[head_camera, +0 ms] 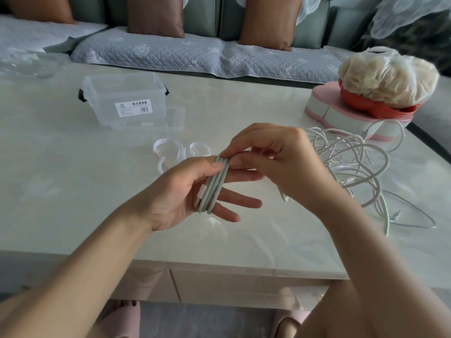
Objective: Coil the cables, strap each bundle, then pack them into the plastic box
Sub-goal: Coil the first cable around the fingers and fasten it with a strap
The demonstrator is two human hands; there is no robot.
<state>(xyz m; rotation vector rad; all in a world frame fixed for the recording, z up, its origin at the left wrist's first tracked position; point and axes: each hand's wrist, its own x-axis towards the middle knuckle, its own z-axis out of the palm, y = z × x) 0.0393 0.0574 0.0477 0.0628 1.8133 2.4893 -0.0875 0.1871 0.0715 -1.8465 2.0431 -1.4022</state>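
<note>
A pale green cable (214, 185) is wound in several loops around the straight fingers of my left hand (188, 193), whose thumb presses the loops at the top. My right hand (275, 162) pinches the cable at the upper end of the coil, and its loose tail hangs below that hand. A tangle of white cables (353, 167) lies on the table to the right. White straps (175, 152) lie just beyond my hands. The clear plastic box (124, 98) stands open at the back left, with its lid (151, 119) lying flat in front of it.
A pink and white heart-shaped box (341, 113) stands at the back right, bearing a red bowl (371, 103) with a filled plastic bag (388, 76). A sofa with brown cushions (156, 18) runs behind the table (73, 191). Crumpled clear plastic (26, 64) lies far left.
</note>
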